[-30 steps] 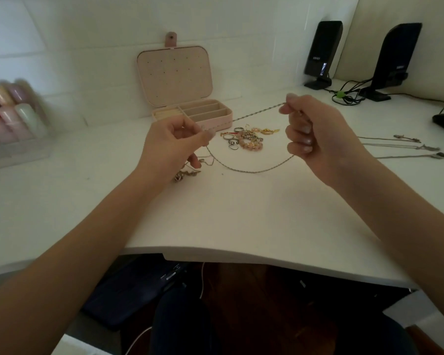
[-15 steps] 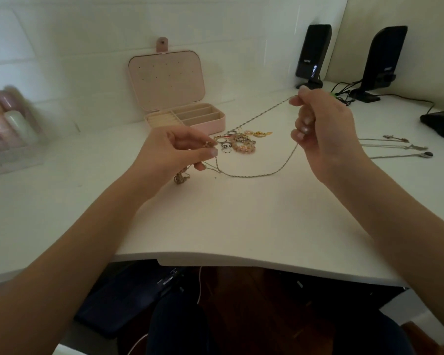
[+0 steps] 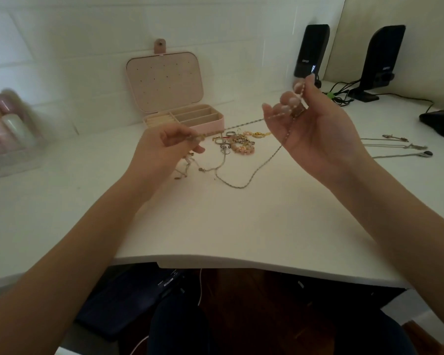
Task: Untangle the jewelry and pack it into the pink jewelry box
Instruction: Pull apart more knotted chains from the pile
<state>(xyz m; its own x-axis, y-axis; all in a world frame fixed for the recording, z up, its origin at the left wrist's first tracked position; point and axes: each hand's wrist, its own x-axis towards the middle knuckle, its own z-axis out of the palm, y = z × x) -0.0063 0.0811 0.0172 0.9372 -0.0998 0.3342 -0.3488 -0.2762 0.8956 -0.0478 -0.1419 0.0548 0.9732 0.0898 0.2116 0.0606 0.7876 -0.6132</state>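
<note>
Above desk (image 3: 241, 226) middle, both hands (image 3: 162, 147) (image 3: 315, 131) pinch chain (image 3: 244, 184).

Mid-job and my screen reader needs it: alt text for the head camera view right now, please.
Two bare hands hold a thin chain above a white desk: the left hand pinches one part, the right hand, palm up, holds another, and the chain sags to the desk between. Behind lie a pile of rings and bracelets and an open pink jewelry box.

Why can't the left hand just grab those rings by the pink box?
It probably could: the rings lie just beyond the left hand with nothing between. But it is already holding the chain.
</note>
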